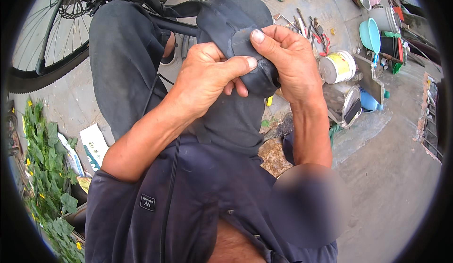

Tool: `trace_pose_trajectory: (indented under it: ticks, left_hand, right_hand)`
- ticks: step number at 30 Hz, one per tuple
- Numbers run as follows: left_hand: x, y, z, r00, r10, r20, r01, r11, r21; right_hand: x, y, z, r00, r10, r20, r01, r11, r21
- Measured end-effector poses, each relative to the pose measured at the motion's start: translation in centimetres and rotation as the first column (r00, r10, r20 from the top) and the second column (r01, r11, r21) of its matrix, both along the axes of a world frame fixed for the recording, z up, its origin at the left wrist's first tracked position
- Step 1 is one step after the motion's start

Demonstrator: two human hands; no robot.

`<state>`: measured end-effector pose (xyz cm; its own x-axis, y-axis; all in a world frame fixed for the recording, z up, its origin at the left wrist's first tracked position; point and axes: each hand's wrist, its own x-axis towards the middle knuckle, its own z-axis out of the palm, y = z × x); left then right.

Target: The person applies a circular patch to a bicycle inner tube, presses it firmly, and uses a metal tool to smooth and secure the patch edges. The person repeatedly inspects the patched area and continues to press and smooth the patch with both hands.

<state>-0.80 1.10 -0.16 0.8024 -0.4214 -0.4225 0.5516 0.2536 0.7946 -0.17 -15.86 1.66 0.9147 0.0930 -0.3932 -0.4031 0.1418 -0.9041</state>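
Over my raised right knee lies a black rubber inner tube (184, 11), which runs back toward the bicycle. On the part between my hands, a flat, dull grey-black area (243, 40) shows; whether it is a patch I cannot tell. My left hand (200, 76) grips the tube from the left, its thumb pressed on top and fingers curled below. From the right, my right hand (295, 60) pinches the same stretch, thumb on top close to the dull area. The thumbs are a short way apart. My palms and the tube's underside are hidden.
A bicycle wheel (53, 34) stands at the upper left. Hand tools (312, 29) lie on the ground beyond my right hand, near a white-and-yellow bucket (337, 67) and a turquoise basin (370, 35). Leafy plants (47, 159) grow at the left. A thin black cord (171, 192) hangs down my front.
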Motion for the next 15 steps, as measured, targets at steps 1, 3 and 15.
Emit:
trace_pose_trajectory:
  ticks: [1, 3, 15]
  left_hand:
    - [0.0, 0.0, 0.0, 1.0, 0.009, -0.002, -0.009, 1.0, -0.014]
    - [-0.3, 0.2, -0.8, 1.0, -0.01, 0.01, 0.01, 1.0, -0.017]
    - [-1.0, -0.1, -1.8, 1.0, 0.012, 0.011, -0.01, 0.989, -0.145]
  right_hand:
    - [0.1, -0.2, 0.6, 0.999, -0.004, -0.033, 0.005, 1.0, 0.017]
    - [-0.1, -0.5, 1.0, 0.999, 0.0, -0.033, -0.002, 0.999, -0.042]
    - [-0.4, -1.6, 0.4, 0.982, 0.185, 0.024, -0.184, 0.982, -0.043]
